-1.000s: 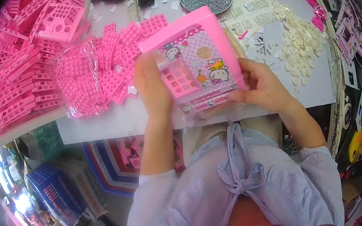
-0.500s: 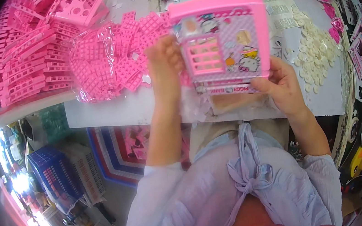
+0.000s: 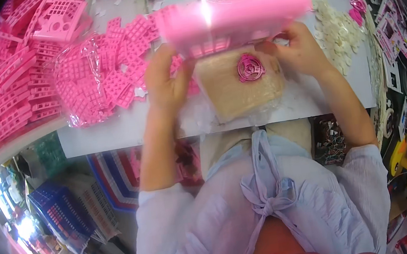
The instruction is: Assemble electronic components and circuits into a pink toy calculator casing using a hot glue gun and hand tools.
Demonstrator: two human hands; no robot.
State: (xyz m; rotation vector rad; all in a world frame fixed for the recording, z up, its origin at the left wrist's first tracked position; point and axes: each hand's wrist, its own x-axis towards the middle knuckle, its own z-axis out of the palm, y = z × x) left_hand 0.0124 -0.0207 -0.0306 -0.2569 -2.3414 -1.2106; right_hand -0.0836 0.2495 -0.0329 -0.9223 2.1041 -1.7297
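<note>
Right now I see both hands, left hand (image 3: 168,77) and right hand (image 3: 296,49), pinching the pink toy panel (image 3: 233,21) edge-on above the table (image 3: 126,132); 1 loose grip could drop it onto the pink ring (image 3: 251,67).

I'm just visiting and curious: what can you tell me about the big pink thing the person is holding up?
The pink plastic toy panel is a flat, wide piece, blurred here and seen nearly edge-on, with a row of small slots along its lower edge. It looks like glossy moulded plastic. The left hand grips its left end and the right hand its right end, lifting it above the white table.
</note>
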